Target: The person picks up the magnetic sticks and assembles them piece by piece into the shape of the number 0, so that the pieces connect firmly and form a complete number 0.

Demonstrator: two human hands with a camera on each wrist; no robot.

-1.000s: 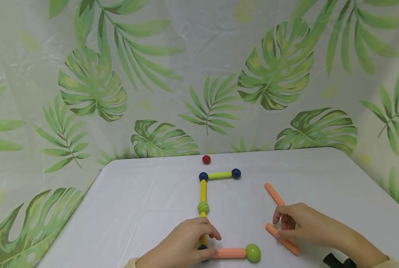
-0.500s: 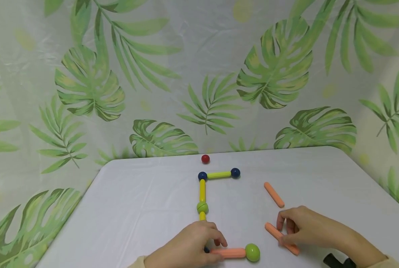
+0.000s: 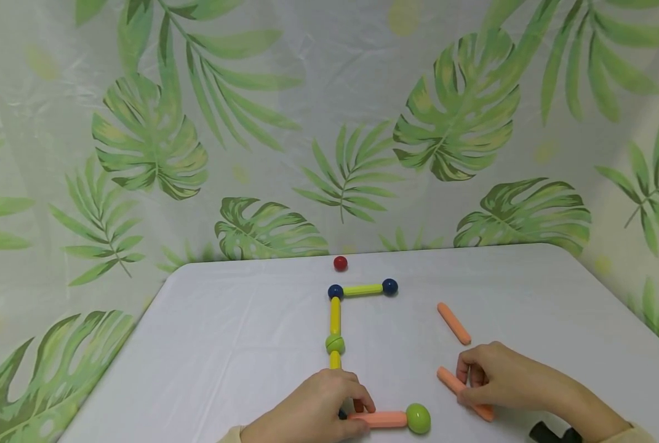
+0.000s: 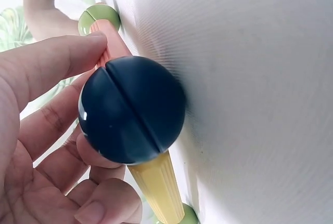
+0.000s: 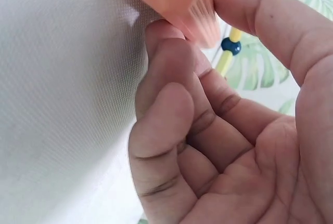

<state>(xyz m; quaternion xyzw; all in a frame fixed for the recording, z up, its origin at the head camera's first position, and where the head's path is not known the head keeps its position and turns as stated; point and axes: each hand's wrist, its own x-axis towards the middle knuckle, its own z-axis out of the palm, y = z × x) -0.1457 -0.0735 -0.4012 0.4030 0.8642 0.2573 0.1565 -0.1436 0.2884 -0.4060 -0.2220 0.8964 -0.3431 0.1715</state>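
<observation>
My left hand (image 3: pixel 312 403) pinches a salmon rod (image 3: pixel 387 419) at the near end of a ball-and-stick chain. A green ball (image 3: pixel 418 419) caps that rod on its right. In the left wrist view, a dark blue ball (image 4: pixel 132 109) joins the rod to a yellow rod (image 4: pixel 158 187); my thumb lies on the salmon rod just beyond the ball. My right hand (image 3: pixel 509 375) pinches a loose orange rod (image 3: pixel 450 379), which lies slanted on the table. Close up, the right wrist view has this orange rod (image 5: pixel 182 5) between thumb and fingertips, its pale end facing the camera.
The chain runs away through a green ball (image 3: pixel 335 344) and another yellow rod (image 3: pixel 335 315), then turns right along a lime rod (image 3: pixel 362 289) between two blue balls. Beyond it sits a red ball (image 3: pixel 340 263). A second orange rod (image 3: pixel 454 323) lies on the white table (image 3: pixel 224 332).
My left hand has shifted slightly right and nearer, its fingers now around the salmon rod. My right hand has drawn a little away from the farther orange rod and closed on the nearer one.
</observation>
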